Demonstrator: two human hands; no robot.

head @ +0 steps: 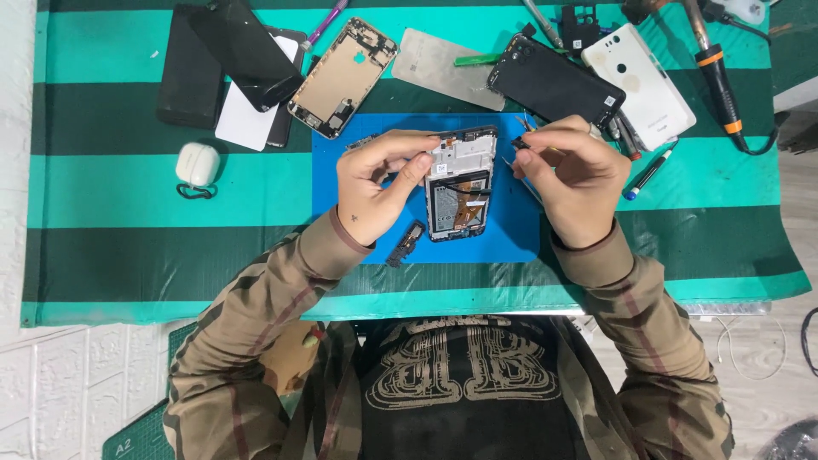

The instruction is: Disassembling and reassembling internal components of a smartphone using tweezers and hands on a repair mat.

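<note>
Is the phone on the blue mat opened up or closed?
Opened up: the phone on the blue mat has no back cover, with its inner frame and parts exposed. The left hand steadies its edge.

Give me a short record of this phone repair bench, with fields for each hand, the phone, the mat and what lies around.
left hand: fingertips on the upper left edge of the opened phone
right hand: pinching a small dark part, with thin tweezers beside the fingers
opened phone: back off, insides showing, lying on the blue mat
blue mat: on a green striped cloth
small black part: loose on the mat, lower left of the phone
around: white earbud case, gold phone frame, white back cover, soldering iron
</note>
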